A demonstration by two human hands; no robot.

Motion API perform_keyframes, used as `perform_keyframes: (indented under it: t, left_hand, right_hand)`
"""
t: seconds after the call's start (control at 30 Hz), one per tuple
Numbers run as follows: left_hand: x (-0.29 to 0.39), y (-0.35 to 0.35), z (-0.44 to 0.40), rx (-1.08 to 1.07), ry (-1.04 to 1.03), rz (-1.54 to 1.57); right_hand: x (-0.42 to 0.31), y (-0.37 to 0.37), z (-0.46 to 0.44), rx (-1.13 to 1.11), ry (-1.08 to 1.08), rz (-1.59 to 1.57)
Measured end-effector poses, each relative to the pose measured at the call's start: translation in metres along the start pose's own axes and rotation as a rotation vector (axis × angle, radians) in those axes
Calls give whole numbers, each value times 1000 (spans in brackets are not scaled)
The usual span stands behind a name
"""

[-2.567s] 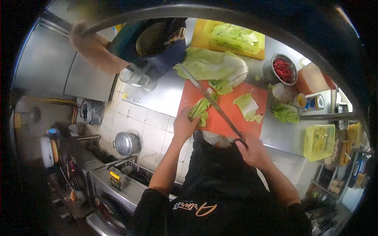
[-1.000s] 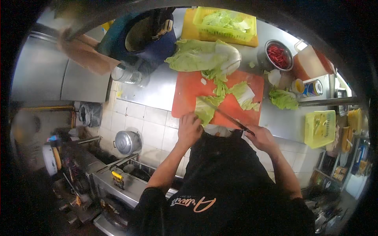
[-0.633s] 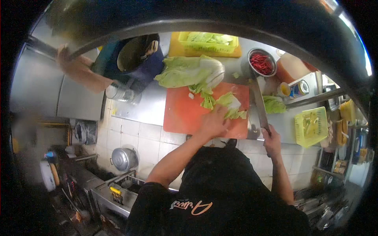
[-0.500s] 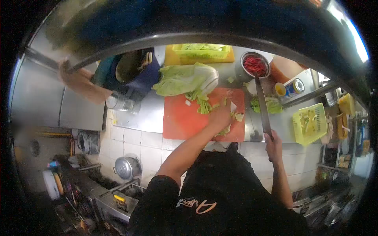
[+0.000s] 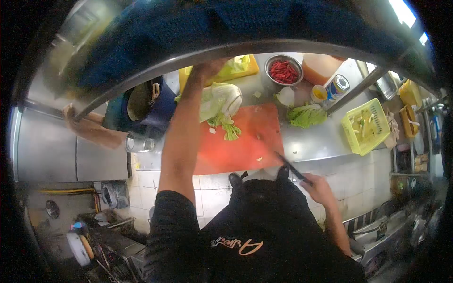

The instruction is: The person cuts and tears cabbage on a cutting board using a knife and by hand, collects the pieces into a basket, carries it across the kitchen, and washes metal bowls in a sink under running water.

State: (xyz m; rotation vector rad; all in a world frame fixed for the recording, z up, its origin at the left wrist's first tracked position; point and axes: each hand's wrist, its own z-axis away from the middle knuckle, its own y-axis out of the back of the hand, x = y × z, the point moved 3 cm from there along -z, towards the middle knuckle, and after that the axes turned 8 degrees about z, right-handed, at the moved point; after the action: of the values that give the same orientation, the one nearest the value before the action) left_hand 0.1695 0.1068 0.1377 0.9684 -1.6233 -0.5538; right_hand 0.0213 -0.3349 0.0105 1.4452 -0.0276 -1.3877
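Note:
My left arm stretches across the counter to the yellow basket [image 5: 253, 66] at the back, which holds pale green leaves. My left hand [image 5: 211, 70] is over that basket; its fingers are blurred and partly hidden by the shelf edge. Low on the right, my right hand [image 5: 319, 189] is closed around the handle of a knife [image 5: 293, 171], its tip pointing at the near right edge of the orange cutting board [image 5: 226, 153]. A napa cabbage [image 5: 227, 101] lies at the board's far left, partly behind my forearm, with cut green leaf pieces [image 5: 231, 131] beside it.
At the back right stand a metal bowl of red chillies [image 5: 283, 70], a labelled can [image 5: 338, 86] and a small yellow cup [image 5: 319, 93]. A yellow-green basket [image 5: 363, 127] sits farther right. A shelf edge [image 5: 264, 46] crosses overhead; a dark blue bin [image 5: 163, 101] stands left.
My left hand has left the board and moved forward to the back basket; the leaf pieces beneath it are gone from the board. The knife has swung down and left toward the board.

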Motion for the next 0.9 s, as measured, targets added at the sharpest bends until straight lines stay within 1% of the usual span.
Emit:
perform_keyframes:
  t: [0.03, 0.07, 0.13, 0.2, 0.23, 0.27, 0.33, 0.37, 0.4, 0.47, 0.57, 0.67, 0.7, 0.73, 0.77, 0.8, 0.83, 0.87, 0.9]
  left_hand:
    - [0, 8, -1, -117, 14, 62]
    - [-13, 7, 8, -134, 48, -7]
    - [-52, -12, 45, -169, 117, -147]
    - [-81, -30, 82, -522, 271, -236]
    - [-86, -36, 107, -488, 298, -423]
    - [-90, -42, 130, -445, 324, -606]
    - [-95, -45, 161, -311, 227, -513]
    - [-98, -46, 170, -241, 187, -468]
    - [-103, -51, 173, -228, 207, -482]
    - [-110, -55, 186, -204, 276, -518]
    - [-90, -56, 197, -114, 222, -507]
    - [-60, -49, 200, -97, 268, -437]
    - [-60, -50, 207, -87, 286, -466]
    - [-61, -54, 211, -79, 287, -479]
    - [-62, -61, 213, -75, 282, -480]
    - [-69, -62, 215, -77, 267, -474]
    - [-80, -59, 216, -78, 253, -474]
    - [-88, -52, 214, -35, 269, -467]
    - [-86, -46, 209, 12, 290, -465]
  right_hand:
    - [-11, -7, -10, -121, 24, 91]
    - [-23, -15, -24, -237, 51, 182]
    - [-40, -34, -50, -278, 213, 172]
    - [-45, -45, -73, -249, 207, 80]
    - [-46, -47, -76, -236, 201, 35]
    - [-41, -42, -74, -195, 100, 45]
    - [-25, -24, -67, -120, -95, 75]
    - [0, -22, -62, -44, -203, 37]
    - [28, -19, -54, 29, -306, -1]
    - [35, 13, -37, 184, -272, -115]
    - [21, 21, -37, 135, -342, -61]
    - [-1, 9, -39, 72, -223, -53]
    - [-19, 9, -39, 19, -190, -39]
    - [3, -11, -43, -14, -99, -59]
    - [0, -17, -41, 13, -50, -67]
    - [-3, -18, -41, -88, -71, 56]
    - [-5, -18, -39, -100, -55, 42]
    - [-6, -18, -36, -119, -34, 24]
    - [2, -18, -33, -120, -110, 17]
